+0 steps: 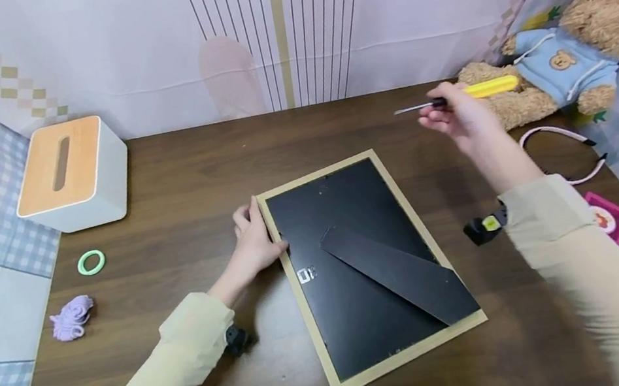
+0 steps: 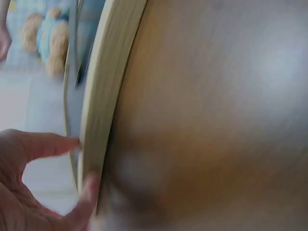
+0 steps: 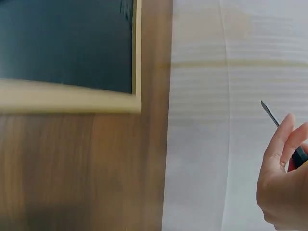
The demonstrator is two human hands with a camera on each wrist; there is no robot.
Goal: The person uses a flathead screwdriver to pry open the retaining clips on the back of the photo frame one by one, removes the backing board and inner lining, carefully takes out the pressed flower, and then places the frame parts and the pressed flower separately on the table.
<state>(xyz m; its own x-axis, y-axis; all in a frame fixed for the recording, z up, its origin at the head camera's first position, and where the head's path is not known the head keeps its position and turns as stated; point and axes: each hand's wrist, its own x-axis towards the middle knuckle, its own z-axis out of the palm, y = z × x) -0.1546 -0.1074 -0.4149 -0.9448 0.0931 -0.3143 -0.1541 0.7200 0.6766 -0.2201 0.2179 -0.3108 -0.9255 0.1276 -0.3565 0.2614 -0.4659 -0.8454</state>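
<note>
The frame (image 1: 354, 299) lay back upward on the worktop (image 1: 184, 191), from the head view's middle toward five o'clock. My left hand (image 1: 254, 243), at ten o'clock from its centre, pinched the rim (image 1: 305, 309) between thumb and fingers; if this hold was too light, I judged, the frame could turn under a push. My right hand (image 1: 468, 121), toward one o'clock, had its fingers curled around the screwdriver (image 1: 491, 87). Its thin tip, if it slipped, might scratch the black board or hurt my left fingers. The stand (image 1: 398, 273) could bend under careless pressing. The frame looked flat, with a pale rim, the stand pointing to four o'clock, and a small silver hook (image 1: 304, 275) near nine.
</note>
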